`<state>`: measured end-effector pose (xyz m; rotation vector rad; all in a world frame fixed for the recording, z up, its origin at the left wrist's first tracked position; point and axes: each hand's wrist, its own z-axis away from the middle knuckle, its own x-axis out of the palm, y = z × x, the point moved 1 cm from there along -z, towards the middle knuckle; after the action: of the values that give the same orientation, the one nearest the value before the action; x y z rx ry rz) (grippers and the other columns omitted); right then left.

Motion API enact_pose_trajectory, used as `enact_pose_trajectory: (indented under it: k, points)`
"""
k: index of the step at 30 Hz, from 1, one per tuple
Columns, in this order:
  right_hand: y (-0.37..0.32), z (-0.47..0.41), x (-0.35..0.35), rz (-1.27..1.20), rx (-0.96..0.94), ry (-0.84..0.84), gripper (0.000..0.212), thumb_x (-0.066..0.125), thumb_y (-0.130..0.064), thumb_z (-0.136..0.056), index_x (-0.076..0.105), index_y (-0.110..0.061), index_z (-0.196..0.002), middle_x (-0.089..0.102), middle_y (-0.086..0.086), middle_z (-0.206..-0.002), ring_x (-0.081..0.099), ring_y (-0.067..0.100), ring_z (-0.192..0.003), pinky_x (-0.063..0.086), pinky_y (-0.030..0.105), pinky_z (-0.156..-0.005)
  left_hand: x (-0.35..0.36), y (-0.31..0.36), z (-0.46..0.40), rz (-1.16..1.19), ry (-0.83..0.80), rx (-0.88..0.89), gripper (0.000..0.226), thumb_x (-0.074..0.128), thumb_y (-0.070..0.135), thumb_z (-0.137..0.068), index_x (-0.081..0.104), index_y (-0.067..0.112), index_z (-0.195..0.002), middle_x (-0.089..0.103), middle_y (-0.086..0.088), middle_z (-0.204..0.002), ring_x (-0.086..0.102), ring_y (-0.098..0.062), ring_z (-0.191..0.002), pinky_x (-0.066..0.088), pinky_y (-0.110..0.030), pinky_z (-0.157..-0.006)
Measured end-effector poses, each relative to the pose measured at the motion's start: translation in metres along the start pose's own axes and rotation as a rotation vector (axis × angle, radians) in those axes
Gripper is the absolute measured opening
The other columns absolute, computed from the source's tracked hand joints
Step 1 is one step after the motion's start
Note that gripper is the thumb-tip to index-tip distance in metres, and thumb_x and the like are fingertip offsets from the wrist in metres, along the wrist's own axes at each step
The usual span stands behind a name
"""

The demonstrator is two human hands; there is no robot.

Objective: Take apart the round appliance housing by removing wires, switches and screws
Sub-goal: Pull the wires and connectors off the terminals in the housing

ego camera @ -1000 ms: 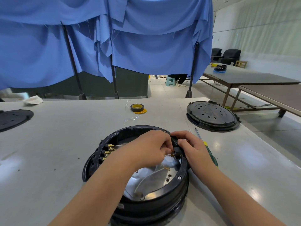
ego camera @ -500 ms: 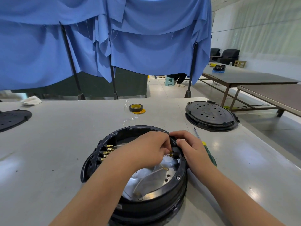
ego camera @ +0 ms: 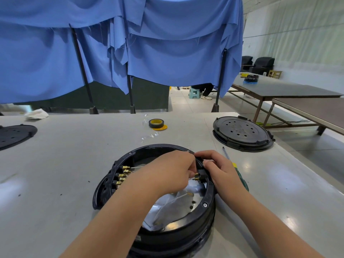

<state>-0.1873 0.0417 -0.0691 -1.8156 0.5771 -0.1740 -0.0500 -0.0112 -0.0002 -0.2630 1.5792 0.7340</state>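
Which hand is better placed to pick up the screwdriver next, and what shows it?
The right hand, probably. The screwdriver lies on the table just beyond it, at the housing's right side. The left hand is over the housing's inside, pinching at the small switch, and would have to cross over.

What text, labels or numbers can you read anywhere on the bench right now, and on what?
None can be read.
Tape roll: yellow core, no lettering legible.
Round housing: a pale label patch on its near outer wall, too small and blurred.
Screwdriver: handle shows no readable marking.
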Motion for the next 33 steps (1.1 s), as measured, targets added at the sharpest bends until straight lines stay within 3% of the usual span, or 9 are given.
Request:
enact_pose_trajectory:
  k: [12,21,26,29,33]
  points:
    - [-0.004,0.001,0.000,0.014,-0.001,-0.004,0.035,0.044,0.005,-0.089,0.069,-0.019,-0.096,0.072,-0.005,-0.088,0.065,0.002,-0.079,0.048,0.011,-0.065,-0.002,0.006,0.000,-0.090,0.009,0.001,0.014,0.051,0.012,-0.095,0.061,0.014,-0.104,0.062,-0.003,-0.106,0.057,-0.022,-0.099,0.047,-0.037,-0.089]
    - [-0.003,0.001,-0.001,0.026,0.010,-0.003,0.036,0.045,0.003,-0.090,0.069,-0.023,-0.095,0.072,-0.006,-0.089,0.066,0.006,-0.083,0.049,0.014,-0.068,-0.002,0.003,0.000,-0.054,-0.010,-0.011,0.012,0.052,0.015,-0.095,0.060,0.013,-0.105,0.061,-0.004,-0.107,0.056,-0.021,-0.097,0.047,-0.035,-0.085]
    - [-0.002,0.000,0.000,0.034,0.018,-0.005,0.035,0.044,0.004,-0.089,0.068,-0.020,-0.097,0.071,-0.001,-0.093,0.066,0.012,-0.088,0.053,0.022,-0.075,-0.001,0.006,0.000,-0.111,0.003,0.002,0.013,0.053,0.010,-0.092,0.061,0.014,-0.102,0.063,-0.004,-0.105,0.058,-0.022,-0.099,0.048,-0.037,-0.087]
    - [-0.002,0.000,0.001,-0.003,0.043,0.011,0.036,0.045,0.004,-0.089,0.069,-0.022,-0.092,0.071,-0.003,-0.090,0.065,0.005,-0.081,0.048,0.013,-0.066,-0.009,-0.005,0.003,-0.175,0.028,-0.026,0.016,0.054,0.009,-0.090,0.062,0.017,-0.102,0.062,-0.001,-0.106,0.058,-0.020,-0.099,0.048,-0.035,-0.087]
    - [-0.002,0.000,0.001,-0.004,0.065,0.030,0.034,0.045,0.002,-0.090,0.070,-0.021,-0.092,0.070,-0.002,-0.092,0.063,0.001,-0.078,0.045,0.010,-0.063,-0.017,-0.028,0.016,0.056,0.093,-0.028,0.008,0.056,0.022,-0.094,0.062,0.026,-0.091,0.060,0.013,-0.091,0.057,-0.007,-0.087,0.048,-0.026,-0.079]
